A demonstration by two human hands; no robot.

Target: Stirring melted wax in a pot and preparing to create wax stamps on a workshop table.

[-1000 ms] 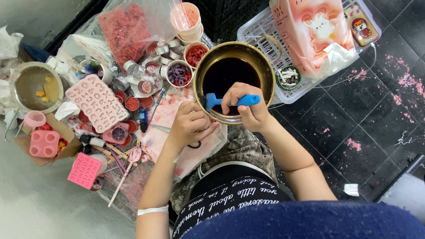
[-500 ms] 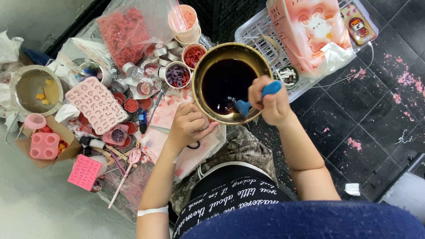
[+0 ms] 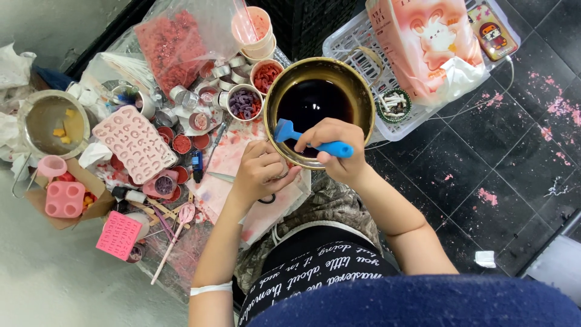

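I'd steady the brass bowl (image 3: 319, 112) with my left hand (image 3: 260, 172) curled on its rim (dark liquid inside), right hand (image 3: 336, 151) gripping the blue scraper (image 3: 311, 140), stirring gently.

Pinks, reds, one blue
Blue spatula (image 3: 315, 142), brass-gold bowl (image 3: 284, 91) of dark liquid, pink letter mould (image 3: 134, 143), black speckled floor (image 3: 484, 157).

Both forearms reach forward, the left hand (image 3: 259, 172) loosely curled and the right hand (image 3: 334, 148) closed in a fist.
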